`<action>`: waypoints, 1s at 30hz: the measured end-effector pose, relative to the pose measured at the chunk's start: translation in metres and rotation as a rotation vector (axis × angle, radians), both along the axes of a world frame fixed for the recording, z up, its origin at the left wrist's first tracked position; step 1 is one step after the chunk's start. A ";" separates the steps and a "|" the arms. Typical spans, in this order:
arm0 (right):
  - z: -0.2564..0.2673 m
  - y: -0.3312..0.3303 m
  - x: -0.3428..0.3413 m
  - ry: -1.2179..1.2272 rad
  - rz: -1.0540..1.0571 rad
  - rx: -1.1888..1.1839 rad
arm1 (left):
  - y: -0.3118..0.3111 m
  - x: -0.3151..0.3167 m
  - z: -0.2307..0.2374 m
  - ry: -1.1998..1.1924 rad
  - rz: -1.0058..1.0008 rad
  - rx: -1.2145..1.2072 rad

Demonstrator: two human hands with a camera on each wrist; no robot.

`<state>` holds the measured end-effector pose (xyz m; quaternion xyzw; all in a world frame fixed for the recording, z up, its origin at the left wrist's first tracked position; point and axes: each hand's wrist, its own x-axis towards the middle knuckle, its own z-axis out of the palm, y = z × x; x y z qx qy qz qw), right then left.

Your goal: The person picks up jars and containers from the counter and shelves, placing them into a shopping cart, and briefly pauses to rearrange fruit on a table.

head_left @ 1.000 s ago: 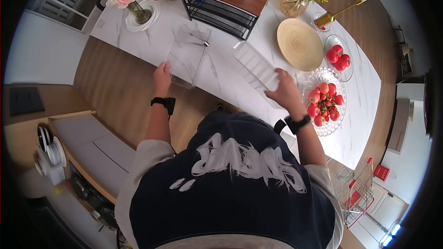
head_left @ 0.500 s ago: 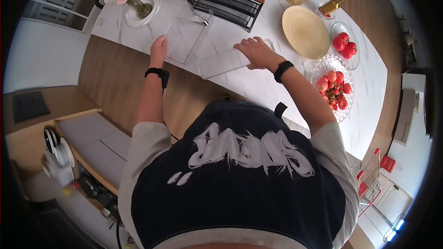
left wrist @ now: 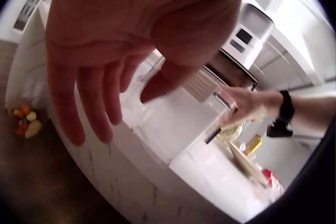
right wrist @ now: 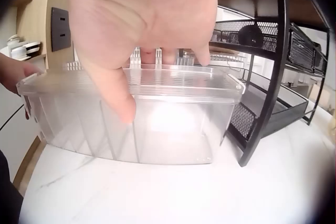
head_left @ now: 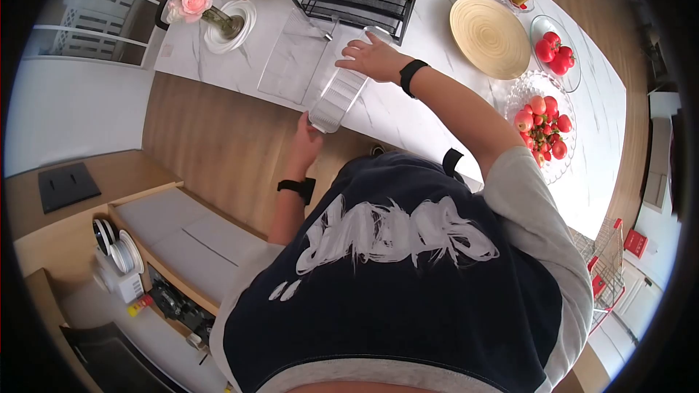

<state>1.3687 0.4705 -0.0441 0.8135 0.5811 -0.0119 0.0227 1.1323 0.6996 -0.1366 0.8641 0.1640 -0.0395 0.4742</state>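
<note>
A clear ribbed container (head_left: 339,94) stands on the marble-patterned table beside a second clear box (head_left: 287,65). My right hand (head_left: 375,60) grips the ribbed container from above; in the right wrist view its thumb lies on one side wall of the container (right wrist: 173,129) and its fingers reach over to the other. At the near end, my left hand (head_left: 306,147) is at the container's corner. The left wrist view shows this hand (left wrist: 131,35) with fingers extended, over clear plastic (left wrist: 181,124); whether it touches is unclear there.
Beyond the boxes stands a black metal rack (head_left: 349,9) with a wooden top. To the right are a round wooden plate (head_left: 489,36), a glass dish (head_left: 571,65) of tomatoes and a scalloped fruit plate (head_left: 515,94). A flower vase (head_left: 231,25) stands at the left.
My right hand has moved left with the ribbed container, which is turned and now stands by the other box. My left hand has left that box and come right, to the container's near end.
</note>
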 end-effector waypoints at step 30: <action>0.085 -0.424 -0.177 0.043 -1.315 0.759 | -0.082 0.027 0.000 -0.118 0.414 -0.158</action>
